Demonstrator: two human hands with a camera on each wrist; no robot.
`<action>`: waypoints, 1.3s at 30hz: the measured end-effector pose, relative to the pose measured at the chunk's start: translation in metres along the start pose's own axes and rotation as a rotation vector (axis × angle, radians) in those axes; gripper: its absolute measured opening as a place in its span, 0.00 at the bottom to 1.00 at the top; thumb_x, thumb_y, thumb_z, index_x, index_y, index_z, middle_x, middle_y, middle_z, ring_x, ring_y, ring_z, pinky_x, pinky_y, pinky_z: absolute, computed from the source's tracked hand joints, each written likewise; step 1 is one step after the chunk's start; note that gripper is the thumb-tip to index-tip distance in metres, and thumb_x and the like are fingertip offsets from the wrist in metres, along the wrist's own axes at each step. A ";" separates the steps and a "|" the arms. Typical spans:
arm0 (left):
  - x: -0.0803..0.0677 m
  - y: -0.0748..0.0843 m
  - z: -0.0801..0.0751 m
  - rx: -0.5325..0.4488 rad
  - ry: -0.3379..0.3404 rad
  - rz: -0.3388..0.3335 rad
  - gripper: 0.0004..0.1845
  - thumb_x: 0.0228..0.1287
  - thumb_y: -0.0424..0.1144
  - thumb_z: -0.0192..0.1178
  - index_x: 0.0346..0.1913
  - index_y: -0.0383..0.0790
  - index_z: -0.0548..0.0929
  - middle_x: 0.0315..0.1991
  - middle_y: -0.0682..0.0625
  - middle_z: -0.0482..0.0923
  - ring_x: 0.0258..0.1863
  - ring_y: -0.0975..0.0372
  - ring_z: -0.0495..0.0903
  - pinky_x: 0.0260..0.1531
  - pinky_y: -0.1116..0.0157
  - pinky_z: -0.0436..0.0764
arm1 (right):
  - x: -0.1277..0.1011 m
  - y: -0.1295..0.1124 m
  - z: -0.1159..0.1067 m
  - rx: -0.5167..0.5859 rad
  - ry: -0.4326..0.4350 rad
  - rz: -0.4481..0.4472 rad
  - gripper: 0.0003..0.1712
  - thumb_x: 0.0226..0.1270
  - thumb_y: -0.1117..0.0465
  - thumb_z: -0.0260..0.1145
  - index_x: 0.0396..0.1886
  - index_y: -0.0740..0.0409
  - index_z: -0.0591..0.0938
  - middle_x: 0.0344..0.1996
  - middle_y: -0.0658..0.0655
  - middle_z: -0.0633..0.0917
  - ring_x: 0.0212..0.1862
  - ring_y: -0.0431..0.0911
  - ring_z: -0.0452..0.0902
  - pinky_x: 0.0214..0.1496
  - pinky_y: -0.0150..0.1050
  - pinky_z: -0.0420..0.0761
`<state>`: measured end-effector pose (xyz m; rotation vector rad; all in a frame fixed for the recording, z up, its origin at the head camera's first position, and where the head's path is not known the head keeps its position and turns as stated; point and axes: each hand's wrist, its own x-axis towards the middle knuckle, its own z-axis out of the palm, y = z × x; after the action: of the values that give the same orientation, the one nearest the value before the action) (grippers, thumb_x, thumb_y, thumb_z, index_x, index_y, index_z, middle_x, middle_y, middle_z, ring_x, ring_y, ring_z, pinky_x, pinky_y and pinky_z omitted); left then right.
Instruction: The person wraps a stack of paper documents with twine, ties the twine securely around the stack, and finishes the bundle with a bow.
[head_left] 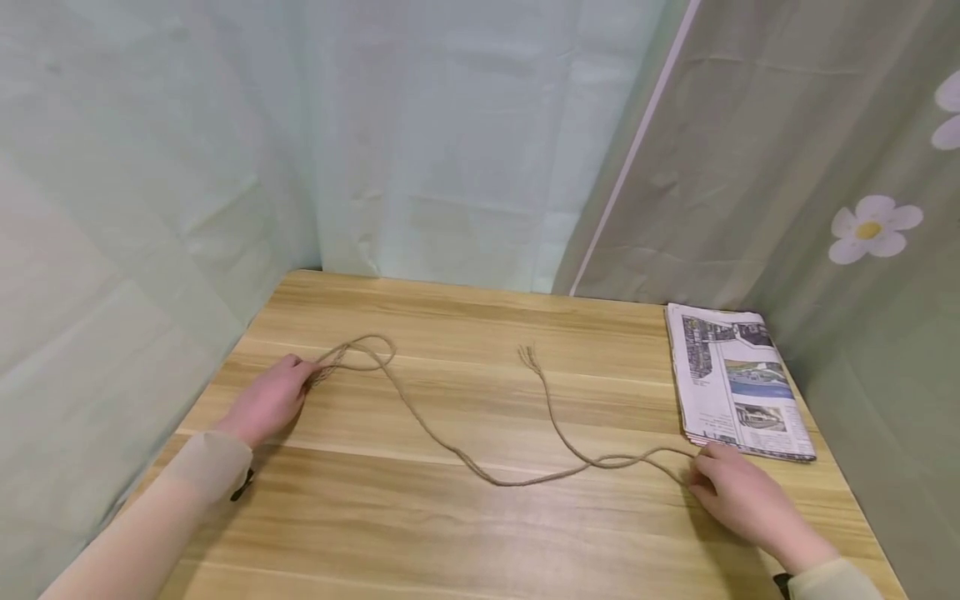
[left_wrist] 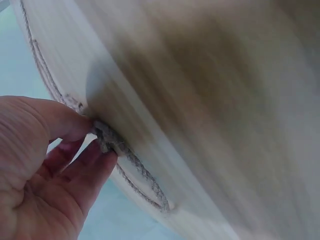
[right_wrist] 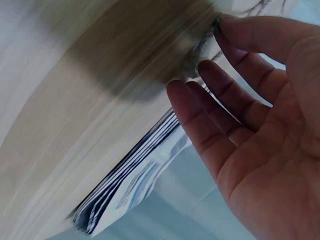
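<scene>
Head view showed a long strand of brown twine (head_left: 450,446) lying slack across the wooden table (head_left: 480,533), looped at its left end and frayed at a loose end near the middle. It looked light, limp and rough, likely to sag and trail when lifted, so the ends were the natural places to take hold. The left hand (head_left: 268,402) pinched the looped end between thumb and fingers (left_wrist: 95,167). The right hand (head_left: 738,496) touched the other end, its fingers (right_wrist: 220,95) loosely curled; whether they actually pinched it, I could not tell. A folded newspaper (head_left: 738,379) lay just beside that hand.
</scene>
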<state>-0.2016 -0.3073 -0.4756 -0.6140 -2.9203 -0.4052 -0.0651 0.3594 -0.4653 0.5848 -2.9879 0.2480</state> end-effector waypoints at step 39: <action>0.006 0.055 0.014 0.092 -0.238 -0.131 0.35 0.80 0.51 0.50 0.77 0.30 0.61 0.78 0.25 0.45 0.72 0.28 0.53 0.63 0.29 0.62 | 0.025 -0.053 0.018 0.006 0.137 -0.133 0.17 0.52 0.69 0.79 0.40 0.49 0.88 0.36 0.44 0.80 0.39 0.42 0.78 0.37 0.42 0.82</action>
<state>-0.1854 -0.2529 -0.4751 -0.4906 -3.1960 -0.2233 -0.0687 0.2990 -0.4724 0.7327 -2.8037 0.2753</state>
